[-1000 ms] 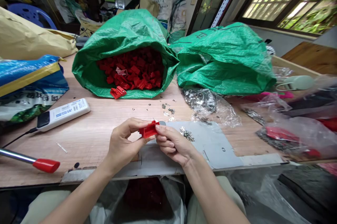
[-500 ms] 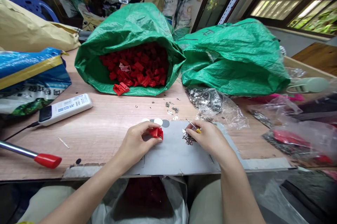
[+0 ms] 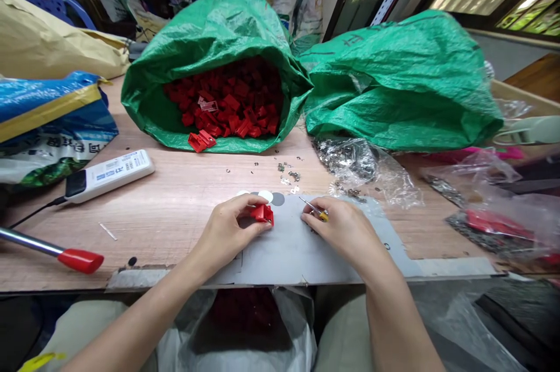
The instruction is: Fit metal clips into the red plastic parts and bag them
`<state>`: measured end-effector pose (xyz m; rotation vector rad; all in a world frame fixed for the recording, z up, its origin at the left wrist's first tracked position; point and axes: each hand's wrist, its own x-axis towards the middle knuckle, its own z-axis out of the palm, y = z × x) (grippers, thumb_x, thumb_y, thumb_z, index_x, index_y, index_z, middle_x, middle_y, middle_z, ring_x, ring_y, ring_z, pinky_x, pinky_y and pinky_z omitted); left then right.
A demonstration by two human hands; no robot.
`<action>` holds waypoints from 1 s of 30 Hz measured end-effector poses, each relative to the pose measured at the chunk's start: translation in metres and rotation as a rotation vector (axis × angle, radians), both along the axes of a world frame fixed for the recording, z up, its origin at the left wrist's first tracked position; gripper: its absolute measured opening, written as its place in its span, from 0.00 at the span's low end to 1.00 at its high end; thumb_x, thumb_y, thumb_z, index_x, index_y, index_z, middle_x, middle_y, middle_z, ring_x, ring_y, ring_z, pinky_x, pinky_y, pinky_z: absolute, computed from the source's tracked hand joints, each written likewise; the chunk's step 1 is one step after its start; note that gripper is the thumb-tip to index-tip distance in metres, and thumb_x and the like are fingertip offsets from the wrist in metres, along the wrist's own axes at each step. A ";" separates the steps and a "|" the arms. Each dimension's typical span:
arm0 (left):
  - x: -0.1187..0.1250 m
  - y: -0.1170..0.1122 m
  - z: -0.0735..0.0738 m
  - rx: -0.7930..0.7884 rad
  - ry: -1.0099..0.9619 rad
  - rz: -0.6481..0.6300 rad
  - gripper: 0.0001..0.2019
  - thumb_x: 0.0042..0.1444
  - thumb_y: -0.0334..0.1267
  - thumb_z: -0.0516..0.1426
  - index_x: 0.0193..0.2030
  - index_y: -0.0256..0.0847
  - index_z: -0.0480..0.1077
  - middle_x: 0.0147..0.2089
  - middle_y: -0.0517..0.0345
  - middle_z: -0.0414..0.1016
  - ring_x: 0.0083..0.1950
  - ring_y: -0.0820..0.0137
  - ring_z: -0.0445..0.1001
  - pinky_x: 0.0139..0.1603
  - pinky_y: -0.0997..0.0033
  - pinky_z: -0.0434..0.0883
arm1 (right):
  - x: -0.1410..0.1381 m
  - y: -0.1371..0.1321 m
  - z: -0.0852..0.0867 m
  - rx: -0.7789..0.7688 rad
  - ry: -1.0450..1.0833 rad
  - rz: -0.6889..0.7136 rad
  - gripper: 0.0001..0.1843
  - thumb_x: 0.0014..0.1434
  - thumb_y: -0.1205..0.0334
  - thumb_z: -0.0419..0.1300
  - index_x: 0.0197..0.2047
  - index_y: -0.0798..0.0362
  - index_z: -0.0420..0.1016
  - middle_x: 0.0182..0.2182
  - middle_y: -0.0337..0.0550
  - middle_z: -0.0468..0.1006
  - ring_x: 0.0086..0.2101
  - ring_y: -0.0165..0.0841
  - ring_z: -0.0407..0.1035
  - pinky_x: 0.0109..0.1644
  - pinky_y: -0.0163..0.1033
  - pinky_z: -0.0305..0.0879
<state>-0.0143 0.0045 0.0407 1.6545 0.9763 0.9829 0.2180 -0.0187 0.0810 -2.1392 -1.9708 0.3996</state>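
My left hand [image 3: 230,231] pinches a small red plastic part [image 3: 263,213] against the grey cardboard sheet [image 3: 301,249] at the table's front edge. A hand's width to the right, my right hand [image 3: 345,229] is closed round a thin metal tool with a yellow grip [image 3: 315,211], its tip pointing up and left; the hand covers the little heap of metal bits on the sheet. Behind them an open green sack [image 3: 210,57] lies on its side, full of red parts [image 3: 227,104], with two spilled at its mouth [image 3: 200,140].
A second green sack [image 3: 402,80] lies to the right, with clear bags of metal pieces [image 3: 354,159] in front. A white remote [image 3: 107,175] and a red-tipped metal rod [image 3: 56,252] lie left. A clear bag of red parts [image 3: 249,319] hangs below the table edge.
My hands came apart: the left one lowered the red part onto the grey sheet, the right one moved right to the metal bits and now holds the thin tool.
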 end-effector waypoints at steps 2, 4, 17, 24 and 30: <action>0.000 0.001 0.001 0.003 0.011 -0.008 0.15 0.54 0.31 0.66 0.48 0.42 0.75 0.46 0.52 0.82 0.46 0.63 0.82 0.49 0.64 0.80 | -0.003 0.000 0.000 -0.003 -0.074 -0.039 0.05 0.58 0.60 0.61 0.31 0.49 0.77 0.34 0.43 0.82 0.34 0.40 0.73 0.34 0.40 0.55; -0.001 0.002 0.001 0.001 0.018 -0.017 0.14 0.54 0.31 0.66 0.48 0.42 0.74 0.46 0.52 0.82 0.47 0.63 0.82 0.49 0.64 0.80 | -0.007 -0.001 -0.001 -0.006 -0.137 -0.090 0.06 0.58 0.59 0.61 0.30 0.49 0.76 0.32 0.44 0.82 0.33 0.40 0.72 0.31 0.39 0.53; -0.003 0.001 0.003 -0.018 0.067 -0.041 0.13 0.56 0.31 0.64 0.48 0.43 0.73 0.46 0.55 0.80 0.48 0.64 0.80 0.53 0.64 0.76 | 0.007 -0.001 0.009 -0.104 -0.018 -0.022 0.09 0.60 0.61 0.57 0.33 0.49 0.78 0.29 0.40 0.80 0.31 0.36 0.72 0.33 0.38 0.55; -0.001 0.002 0.004 0.040 0.100 -0.015 0.14 0.55 0.29 0.65 0.48 0.43 0.73 0.46 0.57 0.80 0.47 0.66 0.80 0.50 0.67 0.75 | 0.004 -0.001 0.005 -0.114 -0.056 -0.008 0.07 0.60 0.61 0.58 0.35 0.49 0.78 0.35 0.43 0.82 0.35 0.39 0.73 0.35 0.38 0.56; -0.002 0.001 0.003 0.047 0.107 -0.004 0.15 0.55 0.30 0.65 0.48 0.44 0.73 0.46 0.58 0.80 0.48 0.66 0.80 0.50 0.68 0.75 | 0.000 -0.002 0.005 -0.099 -0.084 -0.033 0.05 0.60 0.62 0.58 0.34 0.49 0.75 0.35 0.42 0.81 0.36 0.40 0.73 0.35 0.39 0.56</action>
